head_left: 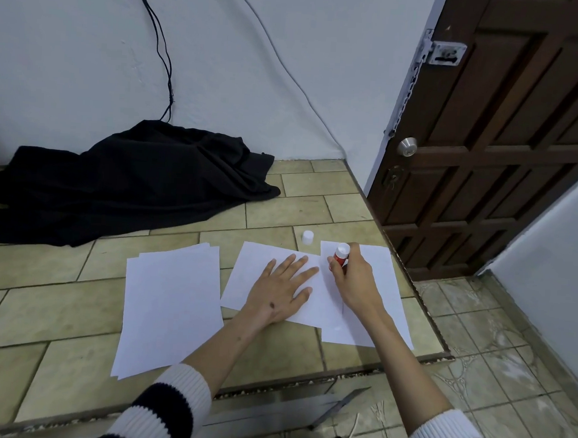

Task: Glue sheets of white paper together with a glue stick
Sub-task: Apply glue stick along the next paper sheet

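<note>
My left hand (281,287) lies flat, fingers spread, on middle sheet (253,277); right hand (353,280) grips glue stick (341,255) over far-right sheet (379,275); cap (307,237) near floor's (55,309) far edge.

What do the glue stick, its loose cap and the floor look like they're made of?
Glue stick: likely smooth plastic, with a red body and white end. Cap: probably white plastic, plain and evenly coloured. Floor: looks like matte ceramic or stone tile, going by the dark joint lines.

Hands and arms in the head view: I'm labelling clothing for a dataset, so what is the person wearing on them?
Both hands, left hand and right hand, are bare: no gloves, rings or watch show. Both forearms are bare too, with the sleeves pushed up toward the elbows. The left sleeve and right sleeve are knitted, dark navy or black, with wide white ribbed cuffs.
</note>
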